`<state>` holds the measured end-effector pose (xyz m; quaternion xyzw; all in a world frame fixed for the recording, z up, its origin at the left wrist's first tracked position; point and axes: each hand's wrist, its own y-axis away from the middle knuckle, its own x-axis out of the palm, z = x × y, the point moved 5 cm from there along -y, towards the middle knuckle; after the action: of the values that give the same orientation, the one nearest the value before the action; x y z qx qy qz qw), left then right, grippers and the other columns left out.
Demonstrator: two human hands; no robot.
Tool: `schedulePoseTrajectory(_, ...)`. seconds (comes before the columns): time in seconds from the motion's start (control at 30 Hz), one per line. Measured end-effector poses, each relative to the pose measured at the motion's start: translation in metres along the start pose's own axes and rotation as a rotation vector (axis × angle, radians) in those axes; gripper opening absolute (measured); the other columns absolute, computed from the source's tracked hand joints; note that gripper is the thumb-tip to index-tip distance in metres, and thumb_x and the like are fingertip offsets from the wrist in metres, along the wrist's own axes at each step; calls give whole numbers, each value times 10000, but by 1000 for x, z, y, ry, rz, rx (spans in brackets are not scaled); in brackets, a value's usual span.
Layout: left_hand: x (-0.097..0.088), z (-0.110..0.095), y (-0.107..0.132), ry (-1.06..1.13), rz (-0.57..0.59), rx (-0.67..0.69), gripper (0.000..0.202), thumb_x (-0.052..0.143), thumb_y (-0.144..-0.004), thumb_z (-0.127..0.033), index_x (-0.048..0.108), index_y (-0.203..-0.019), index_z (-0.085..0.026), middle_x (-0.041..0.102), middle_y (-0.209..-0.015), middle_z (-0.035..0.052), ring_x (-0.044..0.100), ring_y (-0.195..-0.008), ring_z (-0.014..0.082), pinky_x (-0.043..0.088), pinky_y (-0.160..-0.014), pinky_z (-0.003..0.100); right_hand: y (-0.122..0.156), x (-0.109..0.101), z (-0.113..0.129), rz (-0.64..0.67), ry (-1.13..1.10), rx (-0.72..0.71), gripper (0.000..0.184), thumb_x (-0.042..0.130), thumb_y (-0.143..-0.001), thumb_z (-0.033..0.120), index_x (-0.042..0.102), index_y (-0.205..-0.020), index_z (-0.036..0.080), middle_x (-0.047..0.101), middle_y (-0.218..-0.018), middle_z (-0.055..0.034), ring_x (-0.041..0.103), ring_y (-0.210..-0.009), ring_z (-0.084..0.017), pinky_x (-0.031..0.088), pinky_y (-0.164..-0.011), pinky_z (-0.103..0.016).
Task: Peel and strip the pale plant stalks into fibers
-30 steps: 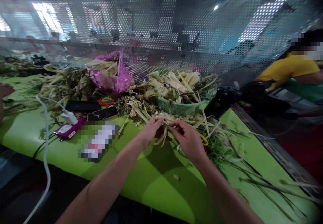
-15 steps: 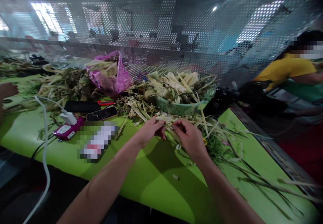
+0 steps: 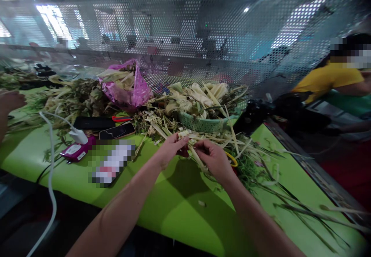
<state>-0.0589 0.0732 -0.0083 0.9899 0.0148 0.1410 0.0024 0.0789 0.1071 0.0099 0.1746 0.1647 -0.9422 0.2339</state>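
Note:
My left hand (image 3: 174, 149) is closed, thumb against fingers, around a small pale bundle of dried husk (image 3: 183, 133). From this bundle a pale husk strip (image 3: 197, 158) slants down to the right between my hands. My right hand (image 3: 213, 159) pinches at the strip's right side with thumb and fingertips; the exact contact is partly hidden by the fingers. Just beyond both hands lie loose dried strips (image 3: 208, 136). A yellow loop (image 3: 232, 159) of something I cannot make out shows beside my right wrist, next to green feathery sprigs (image 3: 246, 168).
Behind my hands stands a green basket (image 3: 199, 125) heaped with husks, left of it a purple plastic bag (image 3: 127, 91). Phones (image 3: 117, 130), a red cutter (image 3: 121, 119) and a purple power socket (image 3: 78, 148) with a white cable lie left. Another person's hand (image 3: 11, 101) is far left.
My right hand has shifted slightly left and down, and the strip between my hands shows more fully. More of the yellow loop is visible. The other person's hand at far left has moved inward.

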Motion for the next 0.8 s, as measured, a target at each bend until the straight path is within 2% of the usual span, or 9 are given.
schedulePoseTrajectory(0.13, 4, -2, 0, -7, 61, 45, 467, 797, -610, -333, 515, -932, -148, 606, -847, 27, 560, -685, 92, 470, -605, 206, 3, -2, 3, -26, 166, -91, 95, 578, -777, 249, 653, -789, 192, 672, -738, -12, 602, -703, -180, 438, -674, -282)
schedulePoseTrajectory(0.23, 4, -2, -2, 23, 68, 54, 512, 825, -563, -272, 505, -944, -150, 629, -890, 47, 589, -764, 124, 484, -667, 233, 4, -2, 2, -28, 181, -98, 110, 572, -794, 263, 655, -782, 192, 670, -736, -15, 601, -703, -183, 435, -670, -282)
schedulePoseTrajectory(0.47, -4, 3, -7, -98, -4, 44, 467, 780, -580, -169, 497, -951, -154, 555, -649, -40, 542, -603, 87, 439, -594, 218, 1, -9, -7, -117, 132, -43, 185, 605, -789, 370, 633, -763, 189, 655, -715, -26, 584, -689, -191, 435, -648, -292)
schedulePoseTrajectory(0.53, -6, 3, -7, -152, -28, 69, 488, 761, -590, -151, 494, -999, -153, 561, -653, -37, 545, -602, 91, 441, -598, 222, 0, -8, -9, -85, 70, -13, 203, 627, -770, 387, 637, -795, 186, 666, -750, -37, 597, -712, -197, 454, -665, -302)
schedulePoseTrajectory(0.6, -6, 3, -8, -194, -28, 105, 523, 750, -602, -160, 492, -1057, -148, 577, -676, -24, 554, -618, 100, 444, -603, 225, -1, -3, -11, -21, -56, 46, 275, 654, -746, 401, 639, -910, 181, 685, -829, -52, 619, -762, -205, 478, -697, -315)
schedulePoseTrajectory(0.7, -2, 4, -7, -215, 25, 131, 598, 721, -621, -149, 471, -1164, -145, 585, -698, -15, 560, -636, 107, 443, -610, 224, -1, 4, -11, 47, -256, 125, 415, 673, -728, 392, 605, -1074, 175, 694, -959, -74, 641, -863, -219, 500, -757, -339)
schedulePoseTrajectory(0.8, 4, 7, -6, -243, 92, 136, 621, 668, -641, -102, 458, -1223, -151, 594, -723, -7, 568, -665, 112, 444, -636, 230, -2, 6, -12, 34, -298, 148, 361, 674, -720, 367, 633, -1026, 179, 701, -958, -66, 644, -909, -234, 508, -771, -351)
